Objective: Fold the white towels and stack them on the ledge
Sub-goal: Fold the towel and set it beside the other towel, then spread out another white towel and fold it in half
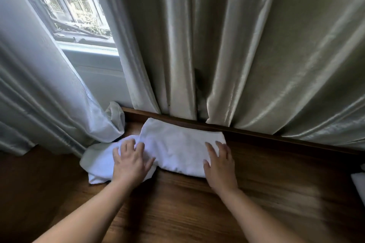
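Dark brown wooden ledge [197, 213] under pale satin curtains [256, 55], window [69, 6] upper left. Against its back rail [276, 137], a white terry towel [177, 148]: left hand [130, 161] on the bunched end, fingers spread, slightly bent; right hand [220, 165] flat on the folded end, fingers straight, slightly apart. Cut off at right, possibly another white cloth [359, 183].

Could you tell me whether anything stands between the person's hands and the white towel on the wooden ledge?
Nothing visible does. The left hand rests on the rumpled left part of the towel, and the right hand on its flatter right end. The curtain hem only bunches beside the left end.
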Demonstrator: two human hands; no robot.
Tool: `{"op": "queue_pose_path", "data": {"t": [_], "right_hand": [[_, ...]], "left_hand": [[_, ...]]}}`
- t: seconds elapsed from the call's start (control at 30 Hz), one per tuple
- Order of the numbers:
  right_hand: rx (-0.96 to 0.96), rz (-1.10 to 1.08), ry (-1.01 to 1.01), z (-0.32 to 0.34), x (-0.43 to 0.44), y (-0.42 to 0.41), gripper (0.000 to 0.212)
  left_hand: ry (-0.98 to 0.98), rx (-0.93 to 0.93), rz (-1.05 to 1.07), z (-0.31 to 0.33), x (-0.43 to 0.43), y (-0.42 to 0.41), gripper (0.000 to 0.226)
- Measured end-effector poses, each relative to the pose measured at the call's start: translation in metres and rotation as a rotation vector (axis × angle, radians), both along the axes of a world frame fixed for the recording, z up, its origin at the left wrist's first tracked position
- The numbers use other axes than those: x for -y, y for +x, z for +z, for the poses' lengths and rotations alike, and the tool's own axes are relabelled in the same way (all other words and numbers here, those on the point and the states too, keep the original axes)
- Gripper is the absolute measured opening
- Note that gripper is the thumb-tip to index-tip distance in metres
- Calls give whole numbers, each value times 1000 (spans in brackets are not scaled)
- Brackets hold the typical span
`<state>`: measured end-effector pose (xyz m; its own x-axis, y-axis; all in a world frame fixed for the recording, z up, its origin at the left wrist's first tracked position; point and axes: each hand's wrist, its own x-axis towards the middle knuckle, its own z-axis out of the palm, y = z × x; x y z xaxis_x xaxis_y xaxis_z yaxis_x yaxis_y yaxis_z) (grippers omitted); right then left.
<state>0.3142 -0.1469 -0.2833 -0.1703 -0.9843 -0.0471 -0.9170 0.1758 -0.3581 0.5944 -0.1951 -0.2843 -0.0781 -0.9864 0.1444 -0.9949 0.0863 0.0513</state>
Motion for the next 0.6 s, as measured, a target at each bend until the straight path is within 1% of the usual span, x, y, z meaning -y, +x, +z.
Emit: {"op": "queue_pose_path", "data": {"t": [0.07, 0.1, 0.13, 0.17, 0.23, 0.27, 0.3, 0.33, 0.37, 0.47, 0.5, 0.53, 0.6], "right_hand": [[-97, 268, 112, -8, -5, 8, 60], [-115, 340, 203, -10, -6, 9, 61], [-117, 374, 281, -13, -7, 10, 62], [-118, 389, 344, -14, -7, 9, 63], [-135, 393, 403, -16, -6, 9, 64], [-149, 394, 417, -15, -5, 9, 64], [-161, 392, 430, -15, -4, 10, 64], [-171, 387, 437, -15, -2, 13, 65], [-180, 381, 440, -16, -1, 15, 65], [-182, 368, 452, -15, 2, 23, 65], [-179, 365, 459, -15, 2, 24, 64], [-177, 362, 463, -14, 3, 26, 63], [-177, 360, 464, -12, 5, 29, 62]], "left_hand": [[120, 8, -32, -22, -23, 6, 74], [172, 2, -35, -30, -32, 9, 88], [221, -13, -34, -36, -40, 13, 100], [254, -43, -27, -42, -46, 17, 106], [262, -98, -23, -46, -53, 27, 113], [264, -94, -28, -43, -55, 30, 114], [250, -86, -32, -43, -55, 35, 113], [191, -82, -37, -43, -54, 39, 109], [165, -83, -32, -42, -55, 44, 101], [170, -130, 12, -38, -69, 51, 71], [183, -125, -29, -42, -77, 53, 65], [240, -119, -88, -50, -87, 53, 61], [199, -132, -174, -75, -113, 48, 51]]}}
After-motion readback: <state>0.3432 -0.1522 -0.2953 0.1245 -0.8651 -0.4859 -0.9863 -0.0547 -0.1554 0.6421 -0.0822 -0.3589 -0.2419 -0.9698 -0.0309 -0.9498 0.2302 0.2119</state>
